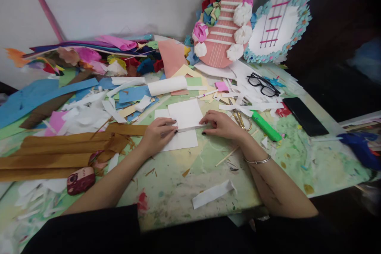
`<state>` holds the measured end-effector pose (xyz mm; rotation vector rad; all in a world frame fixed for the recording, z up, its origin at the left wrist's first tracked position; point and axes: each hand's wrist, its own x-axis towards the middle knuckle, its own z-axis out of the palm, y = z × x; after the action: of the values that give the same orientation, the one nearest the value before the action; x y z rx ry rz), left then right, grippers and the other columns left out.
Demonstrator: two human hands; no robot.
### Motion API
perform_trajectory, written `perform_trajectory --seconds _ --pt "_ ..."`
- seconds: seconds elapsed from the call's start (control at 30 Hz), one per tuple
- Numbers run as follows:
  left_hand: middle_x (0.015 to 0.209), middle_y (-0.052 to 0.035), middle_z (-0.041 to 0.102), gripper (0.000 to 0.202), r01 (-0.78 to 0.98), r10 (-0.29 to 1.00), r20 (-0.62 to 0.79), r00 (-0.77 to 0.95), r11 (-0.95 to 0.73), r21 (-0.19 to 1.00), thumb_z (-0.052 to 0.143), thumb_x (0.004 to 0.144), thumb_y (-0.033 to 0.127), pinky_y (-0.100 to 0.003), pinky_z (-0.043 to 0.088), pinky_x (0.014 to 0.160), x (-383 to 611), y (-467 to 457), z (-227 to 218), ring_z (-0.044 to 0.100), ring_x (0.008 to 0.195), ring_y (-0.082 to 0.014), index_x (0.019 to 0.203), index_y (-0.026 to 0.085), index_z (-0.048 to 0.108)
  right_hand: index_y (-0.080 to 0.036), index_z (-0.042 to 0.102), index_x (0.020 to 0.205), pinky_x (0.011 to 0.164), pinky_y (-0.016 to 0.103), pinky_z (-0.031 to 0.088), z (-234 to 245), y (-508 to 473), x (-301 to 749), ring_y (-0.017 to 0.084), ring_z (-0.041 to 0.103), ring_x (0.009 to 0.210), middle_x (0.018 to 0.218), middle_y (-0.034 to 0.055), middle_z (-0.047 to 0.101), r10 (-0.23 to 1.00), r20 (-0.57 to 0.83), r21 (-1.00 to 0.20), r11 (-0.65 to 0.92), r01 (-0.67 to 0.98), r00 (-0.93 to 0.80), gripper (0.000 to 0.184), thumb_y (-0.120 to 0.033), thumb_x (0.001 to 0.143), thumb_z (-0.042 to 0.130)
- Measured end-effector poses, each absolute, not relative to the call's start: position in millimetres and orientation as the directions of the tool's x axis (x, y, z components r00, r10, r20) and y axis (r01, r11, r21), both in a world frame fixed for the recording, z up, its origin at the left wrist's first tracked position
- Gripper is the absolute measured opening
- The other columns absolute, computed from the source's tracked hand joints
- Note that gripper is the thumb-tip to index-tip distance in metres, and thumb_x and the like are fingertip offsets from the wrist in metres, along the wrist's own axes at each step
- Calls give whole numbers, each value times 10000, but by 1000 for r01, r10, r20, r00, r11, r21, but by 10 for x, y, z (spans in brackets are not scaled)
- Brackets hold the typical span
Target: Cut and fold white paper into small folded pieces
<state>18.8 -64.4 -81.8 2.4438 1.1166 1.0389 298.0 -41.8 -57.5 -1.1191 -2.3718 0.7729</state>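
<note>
Both hands press down with their fingertips, neither pinching: the left hand (pixel 157 135) pins one end of the fold in the white paper (pixel 186 115) and the right hand (pixel 222 125) pins the other. The paper lies flat on the worktop (pixel 178 182), just left of the green marker (pixel 266 127). For a clean crease, I judge, keep the edges matched and sweep a fingertip outward along the fold. It runs side to side, its long axis pointing roughly toward the marker.

left hand (pixel 157 135): palm down, fingers curled | right hand (pixel 220 124): palm down, fingertips pressing
</note>
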Motion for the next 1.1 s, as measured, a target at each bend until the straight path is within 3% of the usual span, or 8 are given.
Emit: perform_trajectory --seconds 0.1,0.27,0.47,0.77,0.97,1.1 --pt "996 -94 723 130 544 808 443 388 -589 597 613 827 263 -426 518 888 175 -627 -802 654 953 -217 811 197 724 -165 693 877 638 236 359 -619 -404 2949 108 492 639 790 21 594 839 146 -656 478 584 -523 114 -183 800 611" --pt "977 -83 730 136 516 882 334 332 -466 719 631 805 295 -408 519 883 161 -603 -767 662 945 -209 744 196 702 -155 695 828 583 224 334 -682 -364 2937 102 455 593 685 -2 582 896 106 -744 358 563 -430 114 -227 788 617" --pt "979 -85 723 148 540 903 289 317 -423 728 602 808 290 -407 505 887 183 -604 -738 656 945 -210 739 189 685 -143 687 760 554 224 294 -670 -346 2930 95 419 568 603 -22 541 924 17 -778 252 576 -382 167 -285 781 602" --pt "959 -83 721 133 552 905 296 307 -423 719 590 799 258 -408 500 879 200 -606 -742 651 941 -213 713 183 658 -138 658 702 547 227 304 -671 -338 2870 91 414 555 592 -12 548 956 6 -770 192 608 -294 155 -282 744 620" --pt "903 -85 727 105 486 814 427 395 -579 655 617 782 242 -426 493 885 220 -708 -646 635 925 -220 697 197 657 -134 652 706 544 222 341 -611 -363 3002 94 461 566 608 -11 566 884 -57 -843 206 497 -464 172 -305 731 641" --pt "805 -74 721 118 318 708 262 656 -574 755 586 804 221 -336 523 744 289 -884 -501 643 800 -185 736 197 679 -134 683 709 542 221 358 -481 -443 3115 97 476 572 617 -4 588 730 -166 -852 232 469 -663 170 -302 719 662"
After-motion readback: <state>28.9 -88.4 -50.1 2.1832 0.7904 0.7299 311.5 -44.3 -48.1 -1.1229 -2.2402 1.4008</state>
